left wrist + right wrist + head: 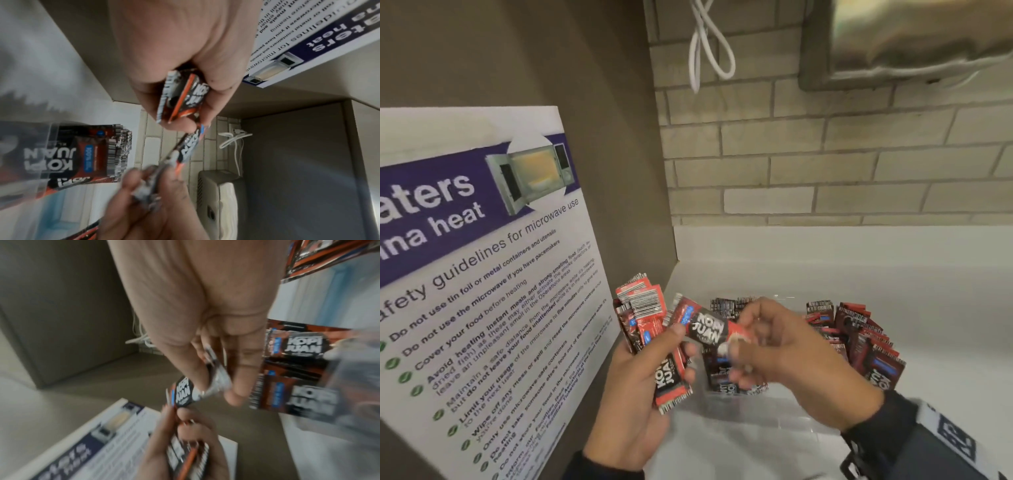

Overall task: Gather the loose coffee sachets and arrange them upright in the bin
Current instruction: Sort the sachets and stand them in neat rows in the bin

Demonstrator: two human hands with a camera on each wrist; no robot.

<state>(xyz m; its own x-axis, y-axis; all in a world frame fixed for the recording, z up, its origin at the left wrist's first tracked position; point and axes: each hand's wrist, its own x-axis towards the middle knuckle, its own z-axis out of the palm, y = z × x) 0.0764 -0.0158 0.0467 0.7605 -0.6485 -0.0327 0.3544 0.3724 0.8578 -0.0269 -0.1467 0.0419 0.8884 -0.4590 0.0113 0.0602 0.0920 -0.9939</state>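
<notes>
I see the left hand (633,387) gripping a stack of sachets (645,320); the right hand (791,356) pinches one sachet (709,327) beside it. More sachets (866,346) stand in the clear bin (791,423).

Microwave safety poster (482,260) on left panel; white cable (705,44) hanging against brick wall (825,164).

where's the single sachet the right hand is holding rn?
Head view, centre: the single sachet is pinched by the right hand, its other end at the left hand's stack, above the clear bin.
</notes>
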